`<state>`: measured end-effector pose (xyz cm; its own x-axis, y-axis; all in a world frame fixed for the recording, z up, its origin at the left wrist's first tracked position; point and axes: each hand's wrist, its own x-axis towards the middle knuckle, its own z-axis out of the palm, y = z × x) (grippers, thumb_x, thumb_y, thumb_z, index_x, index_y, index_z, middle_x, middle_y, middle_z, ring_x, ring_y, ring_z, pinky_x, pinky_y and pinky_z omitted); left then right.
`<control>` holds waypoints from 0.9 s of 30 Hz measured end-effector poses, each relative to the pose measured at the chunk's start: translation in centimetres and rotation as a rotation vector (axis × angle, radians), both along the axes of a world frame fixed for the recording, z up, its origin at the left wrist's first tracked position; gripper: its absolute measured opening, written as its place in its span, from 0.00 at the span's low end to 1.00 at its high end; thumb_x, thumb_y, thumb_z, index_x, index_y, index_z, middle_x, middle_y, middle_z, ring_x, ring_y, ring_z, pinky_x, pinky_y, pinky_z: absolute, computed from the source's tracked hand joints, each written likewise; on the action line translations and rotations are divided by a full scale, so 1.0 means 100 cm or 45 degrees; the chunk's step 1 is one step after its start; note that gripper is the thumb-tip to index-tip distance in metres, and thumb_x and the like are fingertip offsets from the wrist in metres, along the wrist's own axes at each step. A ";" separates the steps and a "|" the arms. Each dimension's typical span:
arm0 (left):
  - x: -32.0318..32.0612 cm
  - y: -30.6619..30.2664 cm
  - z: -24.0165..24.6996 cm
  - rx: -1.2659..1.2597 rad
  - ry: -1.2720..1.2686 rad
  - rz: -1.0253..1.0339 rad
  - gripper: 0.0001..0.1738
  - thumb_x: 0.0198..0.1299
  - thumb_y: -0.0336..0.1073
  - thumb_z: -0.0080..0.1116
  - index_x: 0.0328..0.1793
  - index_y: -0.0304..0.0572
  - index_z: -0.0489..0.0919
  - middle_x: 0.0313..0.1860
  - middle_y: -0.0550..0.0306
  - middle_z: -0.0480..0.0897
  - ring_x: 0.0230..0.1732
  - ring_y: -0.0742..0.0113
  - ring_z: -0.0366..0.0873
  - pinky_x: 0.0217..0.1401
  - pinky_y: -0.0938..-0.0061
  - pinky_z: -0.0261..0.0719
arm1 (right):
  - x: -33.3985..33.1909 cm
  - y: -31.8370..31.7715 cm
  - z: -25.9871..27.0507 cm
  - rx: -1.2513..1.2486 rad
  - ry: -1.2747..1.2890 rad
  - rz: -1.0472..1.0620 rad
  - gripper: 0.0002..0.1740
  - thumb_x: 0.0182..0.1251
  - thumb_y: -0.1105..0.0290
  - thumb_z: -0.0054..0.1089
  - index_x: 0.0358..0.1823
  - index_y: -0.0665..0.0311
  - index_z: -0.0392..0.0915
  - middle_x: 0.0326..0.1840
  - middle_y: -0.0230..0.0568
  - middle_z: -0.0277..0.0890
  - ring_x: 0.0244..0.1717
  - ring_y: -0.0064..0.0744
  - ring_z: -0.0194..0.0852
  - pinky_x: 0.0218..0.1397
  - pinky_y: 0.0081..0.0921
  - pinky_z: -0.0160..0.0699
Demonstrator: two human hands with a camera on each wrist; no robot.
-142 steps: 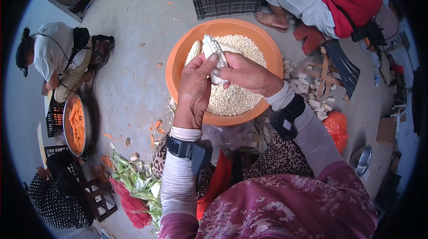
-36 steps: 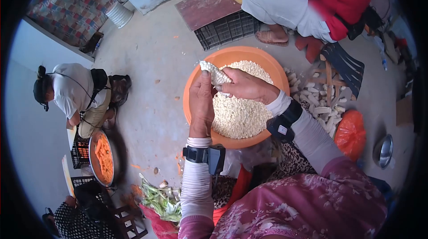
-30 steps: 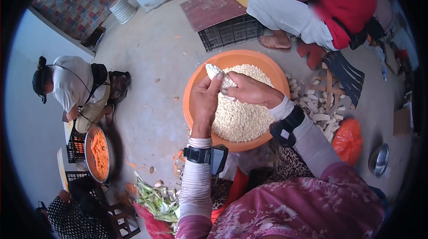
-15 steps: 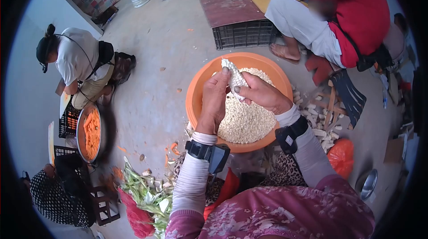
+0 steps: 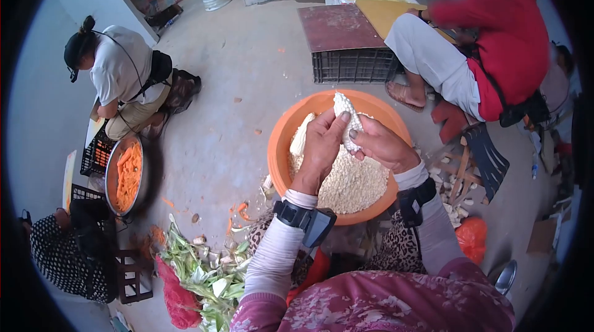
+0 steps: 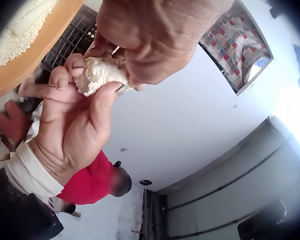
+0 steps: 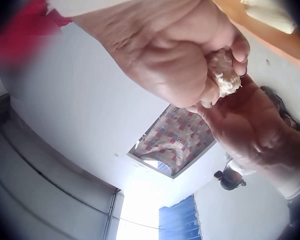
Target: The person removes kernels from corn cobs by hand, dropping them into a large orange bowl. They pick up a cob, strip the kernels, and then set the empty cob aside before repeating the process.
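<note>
A white corn cob (image 5: 346, 113) is held tilted above an orange basin (image 5: 279, 165) of loose kernels. My left hand (image 5: 322, 146) grips the cob's left side, thumb laid along it. From the right, my right hand (image 5: 385, 146) grips its lower part, thumb pressed on the kernels. In the left wrist view the cob's broken end (image 6: 101, 75) shows between left hand (image 6: 160, 40) and right hand (image 6: 72, 120). The right wrist view shows the cob end (image 7: 224, 72) within the curled fingers of the right hand (image 7: 165, 60). Another cob (image 5: 301, 135) lies on the kernels at the basin's left.
Husks (image 5: 204, 276) and a red net bag (image 5: 176, 298) lie lower left. A metal bowl of orange strips (image 5: 127, 174) stands near a seated person in white (image 5: 124, 66). Stripped cobs lie right of the basin. A person in red (image 5: 507, 41) sits beyond a black crate (image 5: 352, 66).
The view has shifted, so the basin and hands appear lower and further right. The cob stands more upright than about one second ago, and the cob lying in the basin shows again.
</note>
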<state>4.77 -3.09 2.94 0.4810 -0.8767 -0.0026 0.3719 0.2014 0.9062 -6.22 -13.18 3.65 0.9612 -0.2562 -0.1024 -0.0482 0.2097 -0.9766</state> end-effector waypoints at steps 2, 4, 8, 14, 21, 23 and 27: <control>0.000 0.001 0.005 -0.017 0.056 0.003 0.12 0.67 0.36 0.50 0.47 0.35 0.77 0.33 0.61 0.80 0.33 0.77 0.75 0.37 0.80 0.73 | 0.000 -0.001 0.005 0.149 -0.047 0.066 0.20 0.71 0.64 0.45 0.60 0.66 0.58 0.37 0.29 0.66 0.30 0.13 0.63 0.28 0.12 0.64; 0.000 0.000 0.005 -0.064 0.059 0.075 0.12 0.66 0.34 0.51 0.50 0.35 0.77 0.36 0.60 0.80 0.37 0.77 0.75 0.40 0.81 0.74 | 0.006 -0.007 0.011 0.160 -0.016 0.128 0.22 0.71 0.64 0.46 0.61 0.65 0.57 0.39 0.30 0.66 0.31 0.13 0.63 0.29 0.12 0.65; 0.012 0.001 0.008 -0.185 0.122 -0.007 0.13 0.66 0.35 0.50 0.51 0.36 0.75 0.41 0.60 0.80 0.40 0.74 0.76 0.44 0.77 0.74 | 0.014 -0.011 0.032 0.204 0.004 0.186 0.25 0.71 0.63 0.47 0.65 0.64 0.54 0.45 0.32 0.65 0.37 0.15 0.64 0.33 0.12 0.67; 0.016 0.002 0.003 -0.113 0.355 0.051 0.17 0.67 0.44 0.49 0.51 0.39 0.76 0.38 0.61 0.80 0.38 0.73 0.75 0.40 0.78 0.71 | 0.017 -0.004 0.012 0.206 -0.007 0.121 0.27 0.69 0.67 0.47 0.66 0.65 0.53 0.48 0.32 0.66 0.41 0.19 0.66 0.37 0.17 0.68; 0.010 -0.008 -0.004 0.056 0.203 0.115 0.12 0.64 0.38 0.54 0.47 0.38 0.78 0.30 0.63 0.80 0.26 0.78 0.73 0.21 0.84 0.67 | 0.008 -0.006 -0.010 0.400 -0.128 0.087 0.26 0.69 0.66 0.49 0.65 0.64 0.55 0.48 0.31 0.65 0.43 0.20 0.65 0.38 0.20 0.66; 0.005 -0.008 -0.002 0.073 0.182 0.128 0.11 0.63 0.36 0.55 0.46 0.37 0.78 0.28 0.63 0.80 0.23 0.80 0.72 0.18 0.85 0.66 | 0.003 -0.002 -0.012 0.422 -0.133 0.052 0.26 0.69 0.66 0.49 0.65 0.63 0.56 0.48 0.30 0.65 0.43 0.20 0.65 0.39 0.20 0.66; 0.004 -0.010 -0.003 0.023 0.104 0.065 0.11 0.62 0.35 0.56 0.46 0.35 0.78 0.29 0.62 0.79 0.24 0.80 0.72 0.18 0.85 0.69 | -0.005 -0.001 -0.006 0.331 -0.088 0.028 0.27 0.69 0.65 0.49 0.66 0.63 0.55 0.49 0.29 0.65 0.44 0.19 0.66 0.39 0.18 0.68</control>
<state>5.21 -4.05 2.65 0.5223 -0.8507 -0.0593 0.4345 0.2057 0.8769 -6.74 -13.31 3.06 0.9732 -0.2090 -0.0960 0.0094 0.4534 -0.8913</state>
